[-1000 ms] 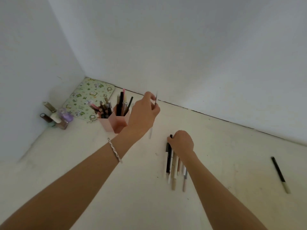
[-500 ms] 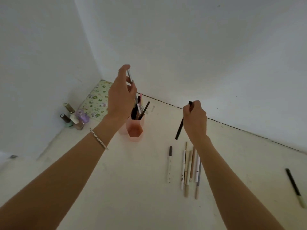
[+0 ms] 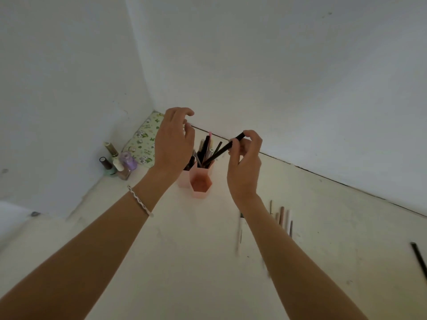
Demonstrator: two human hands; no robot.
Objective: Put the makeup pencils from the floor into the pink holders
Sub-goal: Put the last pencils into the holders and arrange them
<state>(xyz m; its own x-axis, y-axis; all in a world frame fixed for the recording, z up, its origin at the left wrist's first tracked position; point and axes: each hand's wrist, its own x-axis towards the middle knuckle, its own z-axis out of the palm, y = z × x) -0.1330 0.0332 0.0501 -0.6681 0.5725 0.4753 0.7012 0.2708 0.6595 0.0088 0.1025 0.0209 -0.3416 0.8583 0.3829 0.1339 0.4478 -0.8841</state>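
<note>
Head view: our right hand [image 3: 245, 167] pinches a slanted black pencil [image 3: 221, 151], its lower tip among those standing in the pink holders [image 3: 200, 183]. Our left hand [image 3: 173, 144] hovers at their 10 o'clock, fingers loose, empty. Loose pencils [image 3: 282, 218] lie on the floor [image 3: 184, 262] at 4 o'clock.

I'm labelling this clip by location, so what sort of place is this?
Probably a bare corner of a room in a home. Two plain white walls meet above a pale floor, and nail polish bottles, a floral pouch and pink holders of makeup pencils sit on that floor near the corner.
</note>
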